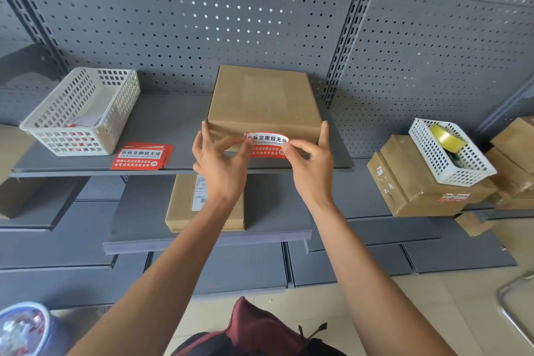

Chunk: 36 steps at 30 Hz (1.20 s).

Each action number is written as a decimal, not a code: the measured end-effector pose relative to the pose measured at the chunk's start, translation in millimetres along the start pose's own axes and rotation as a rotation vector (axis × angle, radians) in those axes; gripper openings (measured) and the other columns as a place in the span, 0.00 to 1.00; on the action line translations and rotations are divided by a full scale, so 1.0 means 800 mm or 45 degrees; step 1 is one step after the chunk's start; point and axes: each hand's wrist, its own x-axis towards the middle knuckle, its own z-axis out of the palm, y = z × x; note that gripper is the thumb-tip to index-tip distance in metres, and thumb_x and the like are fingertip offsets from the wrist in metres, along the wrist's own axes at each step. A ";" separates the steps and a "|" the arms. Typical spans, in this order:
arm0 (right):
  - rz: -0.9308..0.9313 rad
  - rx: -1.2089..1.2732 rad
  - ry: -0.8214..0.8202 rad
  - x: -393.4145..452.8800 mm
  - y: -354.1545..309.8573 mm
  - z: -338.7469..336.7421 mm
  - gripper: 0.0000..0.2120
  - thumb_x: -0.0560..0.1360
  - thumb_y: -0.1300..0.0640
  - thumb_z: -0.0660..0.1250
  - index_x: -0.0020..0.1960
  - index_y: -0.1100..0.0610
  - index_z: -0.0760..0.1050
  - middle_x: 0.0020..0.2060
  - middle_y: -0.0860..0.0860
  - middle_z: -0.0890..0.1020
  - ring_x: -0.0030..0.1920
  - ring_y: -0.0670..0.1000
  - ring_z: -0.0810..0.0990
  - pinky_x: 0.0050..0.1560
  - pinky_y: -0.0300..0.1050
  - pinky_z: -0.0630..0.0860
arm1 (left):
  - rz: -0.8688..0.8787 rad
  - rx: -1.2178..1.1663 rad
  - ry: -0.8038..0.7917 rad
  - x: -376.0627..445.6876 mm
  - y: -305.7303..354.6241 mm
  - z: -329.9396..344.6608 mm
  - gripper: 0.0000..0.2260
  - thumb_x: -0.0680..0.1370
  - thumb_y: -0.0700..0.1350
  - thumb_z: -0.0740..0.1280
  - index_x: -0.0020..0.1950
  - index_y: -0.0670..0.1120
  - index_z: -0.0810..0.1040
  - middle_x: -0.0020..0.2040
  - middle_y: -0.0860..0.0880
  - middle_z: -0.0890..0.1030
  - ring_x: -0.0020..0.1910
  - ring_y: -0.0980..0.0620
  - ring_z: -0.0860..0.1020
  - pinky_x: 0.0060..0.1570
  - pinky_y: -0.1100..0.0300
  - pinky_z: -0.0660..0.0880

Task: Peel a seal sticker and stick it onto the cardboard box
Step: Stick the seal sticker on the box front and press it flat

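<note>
On the grey shelf (86, 163), both hands pinch the seal sticker (267, 145) at the cardboard box (264, 98) front edge.

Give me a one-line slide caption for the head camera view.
Both hands, left hand and right hand, hold a red seal sticker at the cardboard box front edge.

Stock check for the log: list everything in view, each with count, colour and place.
cardboard box: one, brown, top shelf centre.
seal sticker: one, red and white, held at the box's front edge.
sticker stack: one, red, shelf left of the box.
large basket: one, white, shelf far left.
small basket: one, white, atop the boxes at right.
tape roll: one, yellow, in the small basket.
lower box: one, brown, lower shelf.
stacked boxes: several, brown, right.
left hand, right hand: pinching the sticker.
</note>
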 end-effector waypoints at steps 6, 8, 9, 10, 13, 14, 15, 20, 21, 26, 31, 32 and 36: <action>-0.041 0.027 0.007 0.007 -0.011 -0.003 0.04 0.75 0.53 0.72 0.44 0.44 0.84 0.81 0.51 0.53 0.78 0.41 0.58 0.74 0.52 0.65 | 0.060 -0.015 -0.011 0.004 -0.002 0.003 0.01 0.76 0.55 0.73 0.46 0.62 0.83 0.82 0.51 0.56 0.80 0.56 0.51 0.75 0.38 0.54; -0.064 0.034 0.019 0.015 -0.015 -0.005 0.05 0.75 0.53 0.72 0.42 0.42 0.83 0.81 0.51 0.53 0.79 0.42 0.56 0.75 0.54 0.63 | 0.101 -0.030 -0.006 0.008 0.001 0.005 0.01 0.76 0.55 0.73 0.47 0.61 0.84 0.82 0.52 0.55 0.81 0.56 0.51 0.76 0.40 0.54; -0.073 0.036 0.025 0.020 -0.018 -0.006 0.06 0.75 0.53 0.72 0.42 0.42 0.83 0.81 0.50 0.54 0.79 0.42 0.55 0.75 0.54 0.62 | 0.123 -0.033 0.005 0.012 0.005 0.006 0.02 0.76 0.55 0.73 0.47 0.59 0.84 0.82 0.52 0.55 0.81 0.56 0.51 0.76 0.40 0.54; -0.083 0.035 0.037 0.023 -0.022 -0.007 0.07 0.75 0.53 0.72 0.41 0.41 0.82 0.81 0.50 0.54 0.79 0.42 0.55 0.76 0.54 0.61 | 0.142 -0.036 0.016 0.014 0.008 0.007 0.03 0.76 0.55 0.73 0.46 0.58 0.84 0.82 0.51 0.55 0.81 0.56 0.51 0.76 0.41 0.54; -0.136 0.020 0.077 0.036 -0.032 -0.010 0.06 0.74 0.49 0.71 0.39 0.40 0.81 0.81 0.50 0.55 0.80 0.45 0.56 0.76 0.56 0.61 | 0.190 -0.078 0.046 0.022 0.022 0.010 0.02 0.76 0.55 0.73 0.43 0.59 0.83 0.82 0.51 0.56 0.81 0.57 0.53 0.76 0.43 0.54; -0.151 0.010 0.092 0.042 -0.035 -0.010 0.05 0.74 0.49 0.70 0.39 0.41 0.80 0.81 0.50 0.56 0.80 0.46 0.56 0.76 0.57 0.61 | 0.208 -0.095 0.053 0.025 0.026 0.012 0.03 0.76 0.55 0.72 0.42 0.60 0.83 0.82 0.51 0.56 0.81 0.57 0.53 0.76 0.44 0.54; -0.168 0.003 0.103 0.048 -0.037 -0.010 0.05 0.74 0.49 0.70 0.39 0.42 0.80 0.81 0.50 0.56 0.80 0.47 0.56 0.76 0.57 0.60 | 0.230 -0.104 0.062 0.028 0.031 0.015 0.04 0.76 0.56 0.72 0.42 0.59 0.83 0.82 0.51 0.56 0.80 0.56 0.53 0.76 0.45 0.54; -0.214 -0.032 0.195 0.070 -0.051 -0.007 0.05 0.75 0.52 0.70 0.41 0.50 0.82 0.80 0.51 0.60 0.79 0.52 0.56 0.76 0.56 0.59 | 0.306 0.011 0.165 0.047 0.048 0.030 0.12 0.78 0.57 0.68 0.40 0.50 0.82 0.82 0.51 0.56 0.80 0.56 0.54 0.68 0.52 0.52; -0.217 -0.040 0.218 0.074 -0.053 -0.005 0.05 0.75 0.53 0.71 0.41 0.51 0.83 0.79 0.50 0.61 0.78 0.51 0.57 0.75 0.55 0.59 | 0.299 0.031 0.188 0.051 0.051 0.033 0.13 0.79 0.57 0.68 0.40 0.51 0.82 0.82 0.51 0.57 0.79 0.56 0.54 0.68 0.51 0.52; -0.236 -0.101 0.329 0.086 -0.065 0.007 0.07 0.74 0.51 0.71 0.38 0.51 0.81 0.77 0.46 0.64 0.75 0.51 0.59 0.70 0.52 0.65 | 0.238 0.065 0.309 0.067 0.071 0.042 0.13 0.79 0.56 0.67 0.36 0.53 0.80 0.78 0.53 0.60 0.76 0.55 0.55 0.66 0.51 0.51; -0.269 -0.187 0.393 0.094 -0.068 0.014 0.09 0.74 0.49 0.70 0.37 0.52 0.79 0.76 0.46 0.65 0.73 0.55 0.62 0.64 0.54 0.66 | 0.236 0.114 0.363 0.073 0.075 0.047 0.14 0.78 0.56 0.68 0.34 0.54 0.78 0.77 0.53 0.61 0.76 0.54 0.56 0.64 0.52 0.51; -0.278 -0.205 0.405 0.096 -0.069 0.015 0.10 0.74 0.48 0.70 0.37 0.52 0.79 0.76 0.46 0.65 0.72 0.55 0.63 0.63 0.56 0.67 | 0.233 0.118 0.373 0.074 0.075 0.048 0.14 0.78 0.56 0.68 0.33 0.54 0.77 0.77 0.53 0.61 0.76 0.54 0.56 0.64 0.52 0.51; -0.276 -0.235 0.433 0.100 -0.072 0.020 0.10 0.74 0.48 0.70 0.36 0.51 0.78 0.76 0.45 0.64 0.72 0.55 0.62 0.60 0.57 0.65 | 0.224 0.139 0.415 0.083 0.079 0.049 0.14 0.77 0.57 0.68 0.34 0.53 0.79 0.76 0.53 0.61 0.75 0.54 0.57 0.63 0.53 0.50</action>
